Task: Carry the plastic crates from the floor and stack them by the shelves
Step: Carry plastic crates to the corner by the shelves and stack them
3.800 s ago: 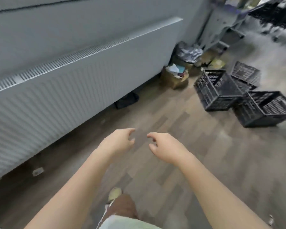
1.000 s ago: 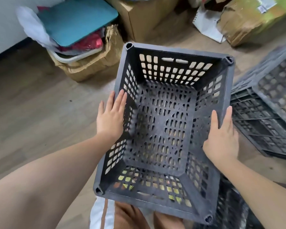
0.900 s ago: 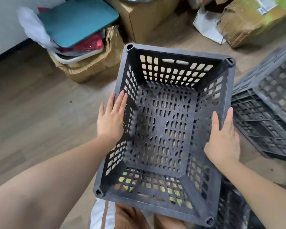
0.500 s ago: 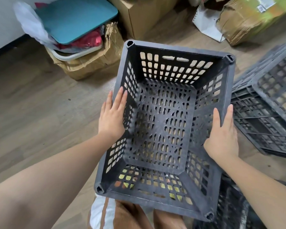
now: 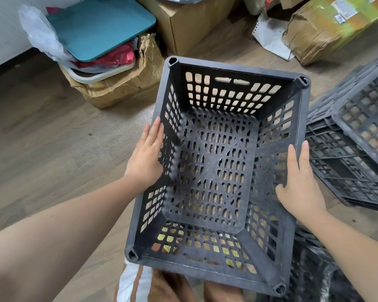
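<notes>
A dark plastic crate (image 5: 216, 171) is held at the centre of the frame, the left hand (image 5: 145, 158) and right hand (image 5: 299, 188) pressed flat on its side walls. More crates (image 5: 354, 149) are seen at right, cardboard boxes (image 5: 118, 83) at upper left.

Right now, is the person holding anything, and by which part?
Yes: the dark plastic crate, held between both hands. The left hand presses flat on its left side wall, the right hand on its right side rim.

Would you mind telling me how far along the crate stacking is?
No stack is in view. In hand: one crate, pressed between the left hand and right hand. Left: other crates lie on the floor; no shelves are visible.
</notes>
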